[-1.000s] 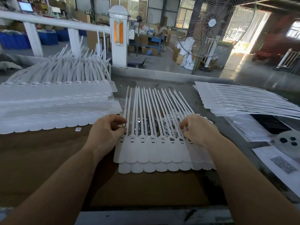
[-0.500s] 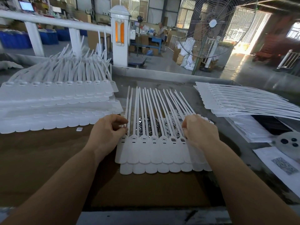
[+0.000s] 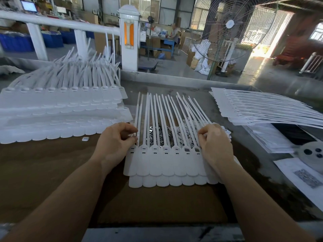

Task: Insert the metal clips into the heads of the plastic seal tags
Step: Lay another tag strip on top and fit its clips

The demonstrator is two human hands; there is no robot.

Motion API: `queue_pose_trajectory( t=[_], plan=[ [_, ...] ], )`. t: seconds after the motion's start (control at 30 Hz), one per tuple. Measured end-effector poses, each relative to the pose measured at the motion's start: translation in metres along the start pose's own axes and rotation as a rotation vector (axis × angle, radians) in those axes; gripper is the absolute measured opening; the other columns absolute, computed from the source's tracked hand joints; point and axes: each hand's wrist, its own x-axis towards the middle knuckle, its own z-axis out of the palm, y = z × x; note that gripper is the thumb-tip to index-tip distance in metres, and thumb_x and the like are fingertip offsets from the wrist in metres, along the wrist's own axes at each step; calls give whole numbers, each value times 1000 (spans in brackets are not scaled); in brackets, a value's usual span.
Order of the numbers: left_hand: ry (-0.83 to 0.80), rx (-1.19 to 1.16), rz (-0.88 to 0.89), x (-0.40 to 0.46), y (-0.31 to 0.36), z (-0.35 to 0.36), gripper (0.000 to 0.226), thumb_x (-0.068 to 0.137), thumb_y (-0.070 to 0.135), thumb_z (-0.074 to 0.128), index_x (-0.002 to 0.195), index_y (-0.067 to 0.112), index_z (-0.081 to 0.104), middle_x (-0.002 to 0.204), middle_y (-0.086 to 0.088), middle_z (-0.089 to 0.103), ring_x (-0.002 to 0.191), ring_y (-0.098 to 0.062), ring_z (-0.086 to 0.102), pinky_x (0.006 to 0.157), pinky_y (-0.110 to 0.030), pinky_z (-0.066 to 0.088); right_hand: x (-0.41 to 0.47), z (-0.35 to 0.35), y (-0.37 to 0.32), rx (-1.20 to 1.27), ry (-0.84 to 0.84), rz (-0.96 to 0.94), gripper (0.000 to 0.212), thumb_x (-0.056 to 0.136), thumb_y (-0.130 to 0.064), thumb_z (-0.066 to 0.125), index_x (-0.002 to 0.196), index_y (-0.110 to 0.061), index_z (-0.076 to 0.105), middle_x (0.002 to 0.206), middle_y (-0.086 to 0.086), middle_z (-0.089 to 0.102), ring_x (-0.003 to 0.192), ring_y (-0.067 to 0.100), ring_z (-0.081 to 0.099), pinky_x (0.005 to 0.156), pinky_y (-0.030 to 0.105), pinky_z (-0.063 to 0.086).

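Your left hand (image 3: pixel 115 142) sits at the left edge of the row of seal tags (image 3: pixel 166 165) in front of you, fingers curled, thumb and fingertips pinching the leftmost strap just above its head. Your right hand (image 3: pixel 215 145) rests on the right end of the same row, fingers curled down among the straps; whether it has hold of a strap or a clip is hidden by the fingers.

The tags lie flat on the brown worktop (image 3: pixel 52 172), heads toward you and straps fanning away, with a second layer peeking out underneath along the near edge. Two heads near your right hand show dark metal in their slots; the heads further left show pale slots. Under the straps, between your hands, lies a loose heap of metal clips (image 3: pixel 157 135).

To your left is a tall stack of tags (image 3: pixel 61 109) with straps bending upward, and a single small white piece (image 3: pixel 85 139) lies on the worktop just in front of it. To your right, a flatter stack of tags (image 3: pixel 262 110) lies with straps pointing right, and printed sheets (image 3: pixel 300 177) sit nearer the edge. A large cage fan (image 3: pixel 229 28) stands beyond the worktop.
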Motion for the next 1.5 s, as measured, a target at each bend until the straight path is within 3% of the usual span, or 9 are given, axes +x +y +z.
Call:
queue_pose_trajectory(
  t=[0.27, 0.53, 0.8, 1.07, 1.5],
  plan=[
    [2, 2, 0, -1, 1, 0, 20, 84, 9, 67, 91, 28, 62, 88, 11, 63, 85, 0, 59, 76, -15, 43, -4, 7, 2, -35, 69, -29, 16, 95, -14, 50, 102, -5, 61, 107, 10, 57, 102, 22, 52, 87, 36, 45],
    [3, -2, -4, -1, 1, 0, 19, 84, 10, 67, 91, 27, 63, 90, 8, 66, 87, -4, 61, 81, -23, 48, -3, 8, 3, 7, 84, -8, 16, 95, -15, 49, 102, -6, 60, 103, 8, 60, 98, 20, 54, 85, 32, 45],
    [1, 22, 8, -2, 0, 0, 18, 85, 11, 67, 93, 26, 63, 86, 13, 63, 84, 1, 58, 71, -13, 42, -5, 10, 4, 35, 110, -12, 14, 95, -15, 51, 99, -6, 61, 99, 7, 61, 90, 18, 54, 82, 31, 45],
    [-3, 20, 18, -1, 0, -1, 19, 85, 10, 66, 92, 28, 62, 87, 14, 62, 85, 1, 58, 71, -12, 41, -7, 12, 2, -50, 167, -72, 14, 94, -10, 52, 97, 0, 62, 98, 13, 61, 94, 24, 54, 83, 33, 45],
    [-6, 26, 25, 0, -1, 0, 22, 85, 11, 66, 89, 32, 61, 88, 14, 63, 87, 1, 58, 73, -14, 42, -3, 8, 1, -110, 20, -23, 20, 94, -17, 53, 108, -13, 67, 112, 5, 56, 102, 19, 52, 87, 29, 45]
  ],
)
